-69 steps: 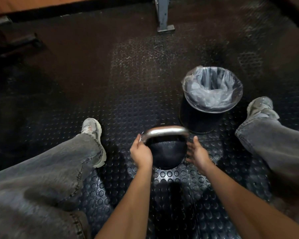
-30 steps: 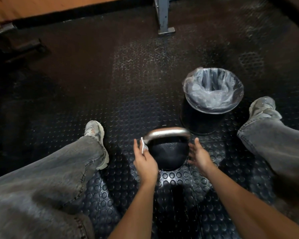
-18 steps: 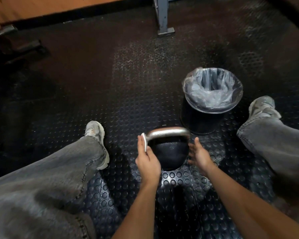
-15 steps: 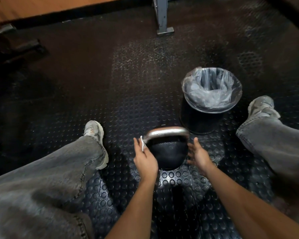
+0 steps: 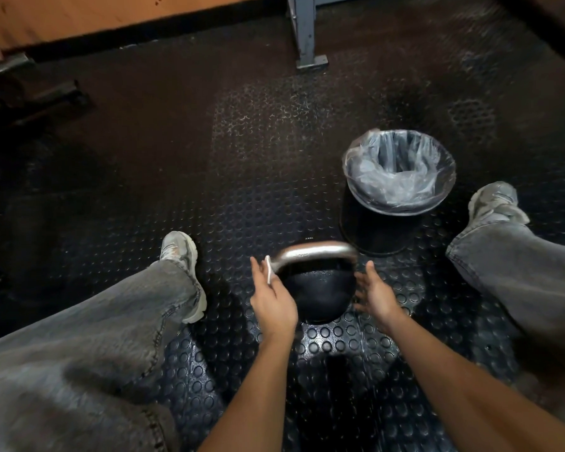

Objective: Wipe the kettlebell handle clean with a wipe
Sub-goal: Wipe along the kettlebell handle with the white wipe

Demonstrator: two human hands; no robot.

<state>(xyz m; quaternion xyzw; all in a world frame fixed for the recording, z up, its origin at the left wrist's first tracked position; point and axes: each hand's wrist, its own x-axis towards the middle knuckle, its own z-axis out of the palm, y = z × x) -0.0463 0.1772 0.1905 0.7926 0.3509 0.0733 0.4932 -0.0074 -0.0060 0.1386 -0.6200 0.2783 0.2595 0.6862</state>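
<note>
Person sits on the black studded rubber floor (image 5: pixel 242 177), legs in grey jeans spread, grey sneakers at roughly 9 and 3 o'clock of the weight.

Black round kettlebell (image 5: pixel 318 293) stands upright on the floor between the legs, dead centre low in view. Its bare silver metal handle (image 5: pixel 313 252) arches across the top, running 9 to 3 o'clock.

Left hand (image 5: pixel 273 301) is at the kettlebell's 9 o'clock, at the left end of the handle. Fingers straight and upright, palm facing the handle. A thin white wipe (image 5: pixel 268 270) sits edge-on between the fingers and the handle's left corner, pressed flat rather than wrapped. No curl around the bar visible.

Right hand (image 5: pixel 374 295) is at the kettlebell's 3 o'clock, beside the body of the weight, fingers spread and relaxed, thumb up. Slightly blurred. Cannot tell whether the fingertips touch the black shell; it grips nothing.

Black round waste bin with clear plastic liner (image 5: pixel 398 181) stands at 1 o'clock of the kettlebell, just beside it, apart from both hands.

Grey steel upright post with foot plate (image 5: pixel 305 34) at 12 o'clock, far back. Orange wall with black skirting along the far edge at 11 o'clock. Dark gym equipment at 10 o'clock, too dim to identify.
</note>
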